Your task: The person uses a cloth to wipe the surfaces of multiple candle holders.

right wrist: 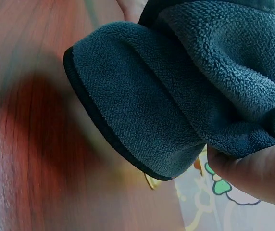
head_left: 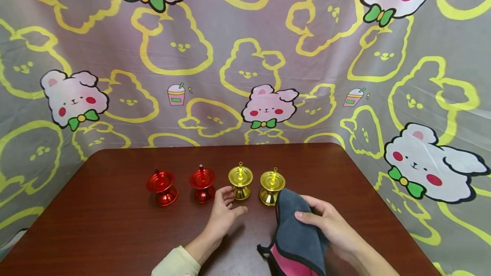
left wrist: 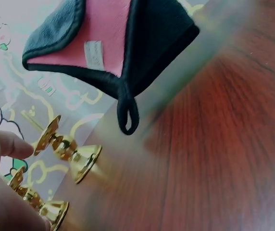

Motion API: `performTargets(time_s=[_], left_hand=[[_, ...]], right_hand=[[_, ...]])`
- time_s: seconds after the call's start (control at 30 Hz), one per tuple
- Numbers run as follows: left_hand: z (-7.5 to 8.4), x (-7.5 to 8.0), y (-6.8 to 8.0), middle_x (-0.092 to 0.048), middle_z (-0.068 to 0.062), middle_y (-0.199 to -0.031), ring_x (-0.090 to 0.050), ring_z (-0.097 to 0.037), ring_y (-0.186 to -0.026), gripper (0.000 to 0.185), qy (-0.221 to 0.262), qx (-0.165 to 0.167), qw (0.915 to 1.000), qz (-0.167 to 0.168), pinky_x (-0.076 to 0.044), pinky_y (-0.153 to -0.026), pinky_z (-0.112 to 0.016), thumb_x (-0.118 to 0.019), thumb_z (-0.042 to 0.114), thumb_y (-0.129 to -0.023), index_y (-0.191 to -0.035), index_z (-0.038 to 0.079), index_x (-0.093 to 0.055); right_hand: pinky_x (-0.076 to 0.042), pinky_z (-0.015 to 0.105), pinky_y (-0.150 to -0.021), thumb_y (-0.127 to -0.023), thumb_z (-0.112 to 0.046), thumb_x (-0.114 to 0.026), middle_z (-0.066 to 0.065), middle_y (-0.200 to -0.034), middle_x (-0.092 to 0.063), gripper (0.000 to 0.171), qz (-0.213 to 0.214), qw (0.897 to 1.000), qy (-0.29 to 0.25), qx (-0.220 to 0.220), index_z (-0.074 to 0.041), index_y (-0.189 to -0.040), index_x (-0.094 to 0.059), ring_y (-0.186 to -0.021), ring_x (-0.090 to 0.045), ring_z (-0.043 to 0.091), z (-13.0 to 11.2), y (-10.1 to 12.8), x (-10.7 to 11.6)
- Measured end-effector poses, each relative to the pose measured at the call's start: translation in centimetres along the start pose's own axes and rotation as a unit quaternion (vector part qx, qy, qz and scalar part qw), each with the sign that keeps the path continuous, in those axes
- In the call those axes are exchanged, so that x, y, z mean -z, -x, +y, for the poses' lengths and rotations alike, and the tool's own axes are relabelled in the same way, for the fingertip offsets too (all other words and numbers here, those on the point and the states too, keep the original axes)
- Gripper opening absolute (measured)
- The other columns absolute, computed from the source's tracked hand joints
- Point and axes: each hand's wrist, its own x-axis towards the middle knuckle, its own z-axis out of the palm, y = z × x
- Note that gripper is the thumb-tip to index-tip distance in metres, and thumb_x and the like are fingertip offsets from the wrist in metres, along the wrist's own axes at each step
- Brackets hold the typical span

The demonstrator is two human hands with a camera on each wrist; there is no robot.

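My right hand (head_left: pixel 331 222) holds a folded cleaning cloth (head_left: pixel 297 229), thumb on top. The cloth is fuzzy grey with a pink underside, black edging and a hanging loop (left wrist: pixel 128 113); a white tag (left wrist: pixel 94 55) shows on the pink. My left hand (head_left: pixel 222 214) is spread, thumb apart from the fingers, with its fingertips right by the left gold candle holder (head_left: pixel 241 182). The right gold candle holder (head_left: pixel 271 186) stands just beyond the cloth's upper edge. Both are shiny, with a dish, a flared foot and a central stem.
Two red candle holders of the same shape, one (head_left: pixel 162 186) farther left and one (head_left: pixel 202 184) nearer the gold pair, stand upright in the same row. They share a dark wooden table (head_left: pixel 115 233). A grey curtain (head_left: pixel 215 84) with cartoon animals hangs behind and beside it.
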Motion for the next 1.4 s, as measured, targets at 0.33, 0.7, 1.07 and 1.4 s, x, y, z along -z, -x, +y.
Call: performTargets(time_s=[0.33, 0.7, 1.07, 1.4], left_hand=[[-1.1, -4.2, -0.9, -0.046, -0.031, -0.14, -0.04, -0.049, -0.134, 0.07, -0.047, -0.044, 0.9913, -0.115, -0.03, -0.11, -0.06, -0.076, -0.003, -0.076, -0.137, -0.011, -0.042], [-1.9, -7.7, -3.3, -0.053, -0.024, -0.132, -0.048, -0.041, -0.126, 0.068, -0.069, -0.041, 0.9952, -0.055, -0.037, -0.106, -0.056, -0.072, -0.007, -0.077, -0.138, -0.008, -0.041], [-2.8, -9.2, -4.6, -0.064, -0.016, -0.117, -0.058, -0.032, -0.115, 0.049, -0.073, -0.064, 0.9952, -0.003, -0.045, -0.1, -0.047, -0.076, -0.004, -0.078, -0.122, -0.004, -0.053], [-3.1, -9.8, -5.2, -0.068, -0.013, -0.112, -0.061, -0.031, -0.111, 0.04, -0.122, -0.086, 0.9882, 0.033, -0.047, -0.097, -0.046, -0.076, -0.001, -0.08, -0.117, -0.001, -0.061]], right_hand=[[-0.058, 0.041, -0.079, -0.098, -0.017, -0.065, 0.011, -0.111, -0.069, 0.046, 0.079, 0.994, 0.077, -0.001, -0.004, -0.141, -0.053, -0.091, -0.071, 0.027, -0.9, -0.5, 1.4], [-0.058, 0.041, -0.076, -0.098, -0.021, -0.067, 0.012, -0.109, -0.069, 0.055, 0.117, 0.987, 0.107, 0.0, 0.0, -0.145, -0.047, -0.087, -0.071, 0.027, -1.9, -1.8, 2.7], [-0.058, 0.04, -0.074, -0.097, -0.02, -0.068, 0.014, -0.107, -0.068, 0.054, 0.139, 0.982, 0.125, 0.008, 0.0, -0.144, -0.049, -0.085, -0.07, 0.027, -1.7, -2.8, 3.2], [-0.058, 0.04, -0.075, -0.096, -0.021, -0.069, 0.014, -0.109, -0.067, 0.053, 0.155, 0.978, 0.137, 0.005, -0.001, -0.142, -0.051, -0.086, -0.069, 0.028, -1.4, -3.3, 3.0]])
